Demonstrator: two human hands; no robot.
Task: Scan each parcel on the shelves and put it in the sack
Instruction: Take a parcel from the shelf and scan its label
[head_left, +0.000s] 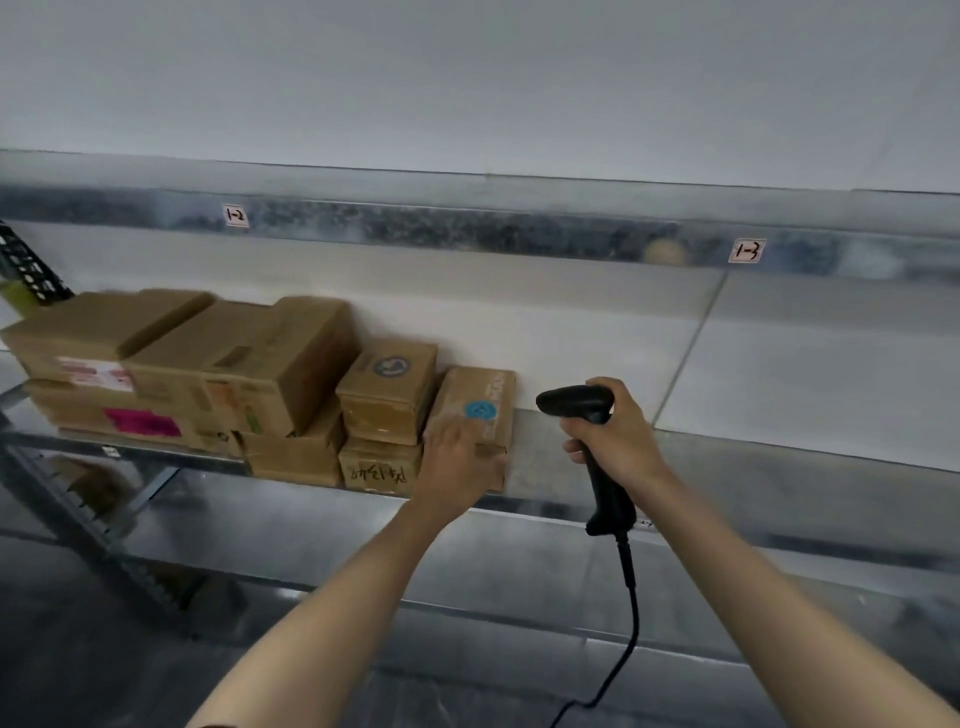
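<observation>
Leftmost parcels (67, 332) — blurred; cable (632, 613) — bottom-cropped.

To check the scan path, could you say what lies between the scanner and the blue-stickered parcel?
Nothing: the head view shows only bare shelf between scanner and parcel.

Two handwritten tags are sticking to the front edge of the upper shelf (467, 228): "1-2" tag (235, 215) toward the left end, "1-3" tag (747, 251) toward the right. A pale wall (467, 78) is rising behind; a black perforated upright (28, 267) is slanting at far left.
</observation>
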